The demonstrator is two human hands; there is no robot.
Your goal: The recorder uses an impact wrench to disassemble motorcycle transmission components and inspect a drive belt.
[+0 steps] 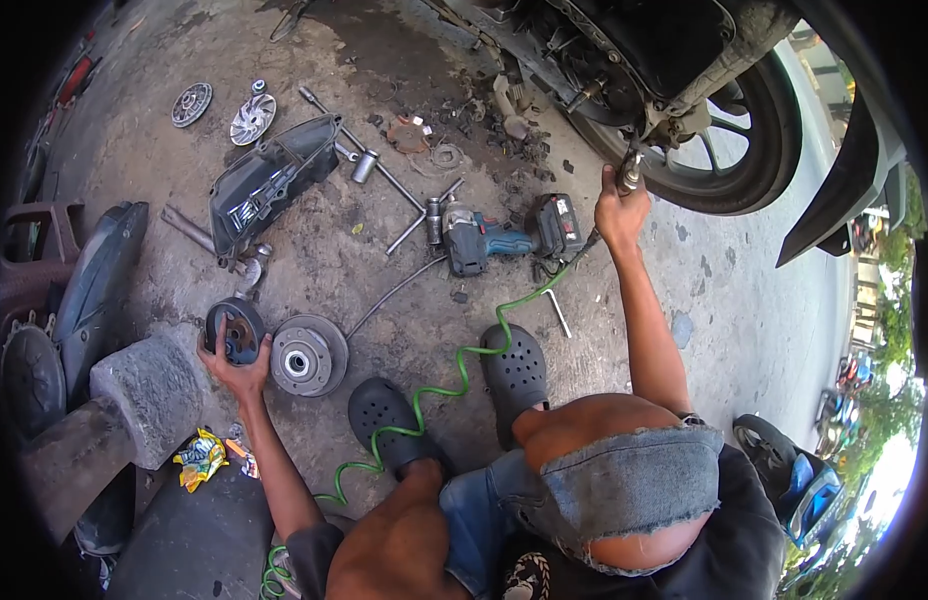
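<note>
My left hand (242, 372) grips a dark round clutch bell (246, 340) by its rim, with the fingers reaching inside it. Just right of it a grey clutch pulley (309, 356) lies flat on the ground. Out to the far right, my right hand (622, 207) is closed around a metal air blow gun (632, 172), held up beside the scooter's rear wheel (774, 140). A green coiled air hose (462, 375) runs from that hand across my feet. The blow gun's tip is close to the exposed drive housing (609, 85), and I cannot tell whether they touch.
A blue cordless impact wrench (499, 240) lies mid-ground, beside a T-handle wrench (396, 185) and a hex key (559, 313). A black cover holding bolts (274, 190) and a finned fan disc (254, 120) lie farther left. A stone block (149, 385) stands near my left arm.
</note>
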